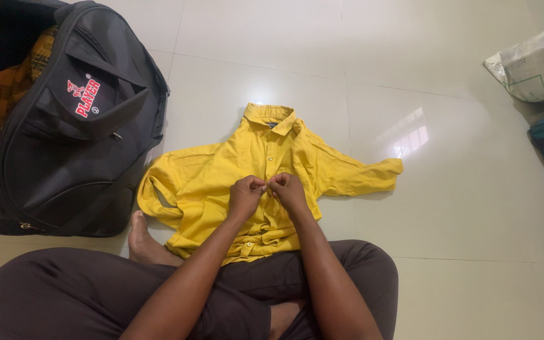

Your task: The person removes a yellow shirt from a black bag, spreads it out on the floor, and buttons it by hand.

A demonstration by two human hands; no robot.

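Tiled floor (461,208), yellow shirt (203,182) hem under knees, button hidden by fingers.

We see a soft cloth shirt (247,182) — matt yellow — a black woven bag (77,126), and a shiny, smooth tile floor (461,208).

Bare forearms, no sleeves in view; dark brown trousers (83,289), bare foot (141,242).

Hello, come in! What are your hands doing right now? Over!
Left hand and right hand both pinching the yellow shirt front, mid-placket. Shirt spread flat on floor. Black bag alongside, not blocking.
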